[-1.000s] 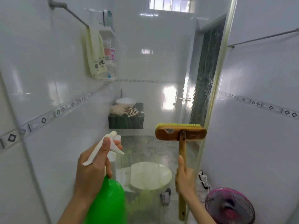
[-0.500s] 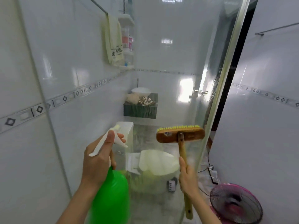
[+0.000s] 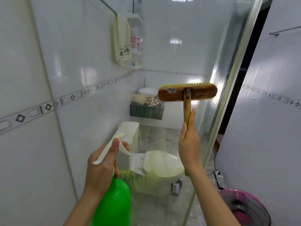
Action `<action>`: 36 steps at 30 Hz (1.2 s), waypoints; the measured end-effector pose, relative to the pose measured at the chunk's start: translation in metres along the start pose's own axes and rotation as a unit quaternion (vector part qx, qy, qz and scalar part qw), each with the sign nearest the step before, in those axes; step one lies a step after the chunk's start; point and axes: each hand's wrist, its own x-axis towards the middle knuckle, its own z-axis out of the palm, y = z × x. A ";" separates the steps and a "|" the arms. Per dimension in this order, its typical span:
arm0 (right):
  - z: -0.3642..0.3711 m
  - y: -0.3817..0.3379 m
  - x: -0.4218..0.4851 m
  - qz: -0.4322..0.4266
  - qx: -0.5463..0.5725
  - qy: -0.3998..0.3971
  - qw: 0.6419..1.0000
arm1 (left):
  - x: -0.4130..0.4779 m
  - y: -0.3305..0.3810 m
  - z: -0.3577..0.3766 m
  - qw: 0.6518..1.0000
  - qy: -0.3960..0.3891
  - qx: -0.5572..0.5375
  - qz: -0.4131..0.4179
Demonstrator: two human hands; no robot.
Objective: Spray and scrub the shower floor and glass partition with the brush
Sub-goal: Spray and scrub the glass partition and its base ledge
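A: How are the fingers of the left hand point(image 3: 101, 168) set?

B: They are curled round the neck of the green spray bottle point(image 3: 114, 201). The thumb is laid along the white sprayer head point(image 3: 107, 150), and a fingertip is seen at the trigger. The bottle is held at the lower centre of the frame, its nozzle aimed up and to the right at the glass partition point(image 3: 179, 54).

A: And the right hand point(image 3: 189, 149)?

B: The brush point(image 3: 187, 92) is gripped by its wooden handle point(image 3: 187, 110), with one finger stretched straight up along it. The head is carried crosswise at centre right, bristles turned away towards the glass. Whether the glass is touched cannot be told.

A: What is seen further out?

B: Greenish streaks point(image 3: 128, 176) are seen low on the glass. Through it a white toilet point(image 3: 162, 165) is seen at lower centre, and a pale towel point(image 3: 122, 39) is hung from a rail at upper centre. A pink fan point(image 3: 247, 207) is set in the lower right corner, with a white power strip point(image 3: 219, 178) just above it.
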 end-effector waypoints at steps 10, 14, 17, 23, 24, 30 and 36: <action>0.010 0.013 -0.029 0.136 -0.050 -0.058 0.988 | 0.004 -0.001 0.000 1.000 0.006 0.019 0.005; 0.019 -0.011 -0.019 0.106 -0.027 -0.087 0.990 | 0.003 -0.002 0.000 0.999 0.022 0.043 0.006; 0.023 -0.044 0.047 0.055 -0.013 -0.078 0.995 | 0.006 -0.003 0.001 0.998 0.033 0.055 0.008; 0.031 0.019 -0.010 0.056 -0.049 -0.091 0.993 | 0.006 -0.015 -0.007 0.997 0.068 0.023 0.001; 0.037 0.036 -0.045 0.075 -0.068 -0.102 0.990 | 0.006 -0.024 -0.011 0.998 0.069 0.015 0.002; 0.089 0.024 -0.051 -0.018 -0.078 -0.110 0.991 | 0.017 -0.079 -0.026 0.999 0.050 0.011 -0.018; 0.115 0.044 -0.064 -0.062 -0.085 -0.062 0.992 | 0.024 -0.136 -0.027 0.998 0.055 0.001 0.002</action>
